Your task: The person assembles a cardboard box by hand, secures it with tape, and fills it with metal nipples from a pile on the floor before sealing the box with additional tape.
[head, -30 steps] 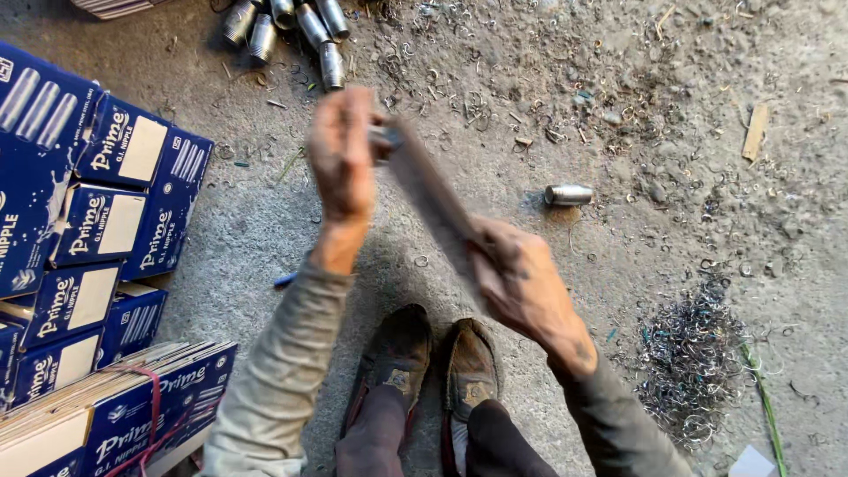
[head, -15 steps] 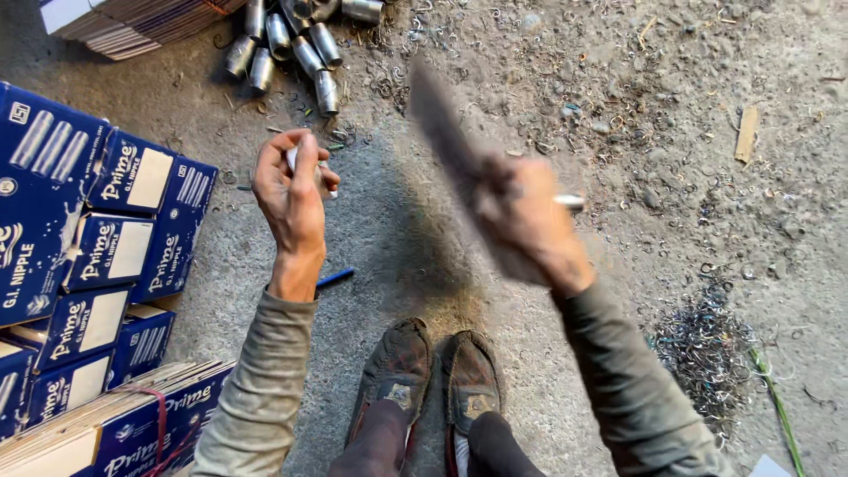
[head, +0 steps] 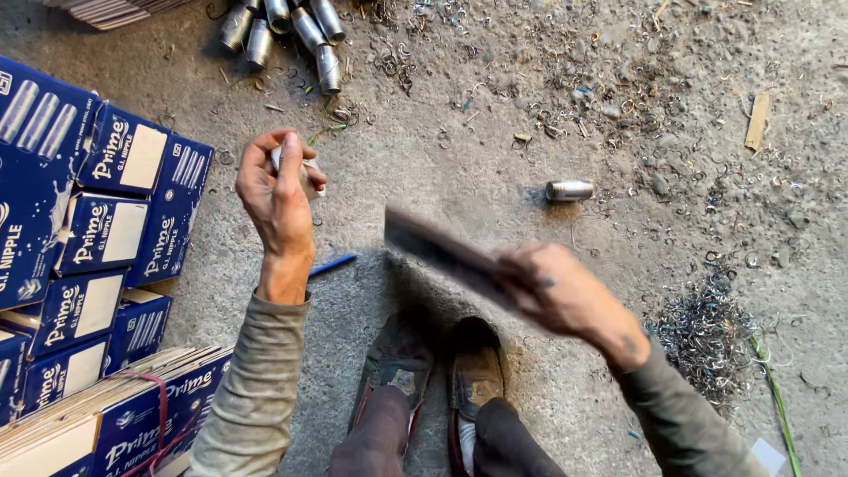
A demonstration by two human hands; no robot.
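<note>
Now the right hand (head: 565,296) has swung down and across: half a second ago it held the flat file (head: 446,256) raised above the left, and here the file lies blurred and nearly level in front of the body, above the shoes (head: 437,371). That hand is clenched round the file's near end. The left hand (head: 278,199) has barely shifted; its fingers are closed about a small metal nipple (head: 305,168), held up at the fingertips, only partly visible. A second ago file and nipple met between the hands; now they are well apart, so the person appears to be between strokes rather than cutting.

On the floor (head: 459,177) a loose nipple (head: 569,190) lies beyond the file, a cluster of pipe pieces (head: 287,31) sits at the top, and a heap of swarf (head: 707,336) lies to the right. Blue boxes (head: 97,221) are stacked at the left, with a blue pen (head: 334,264) near the left wrist.
</note>
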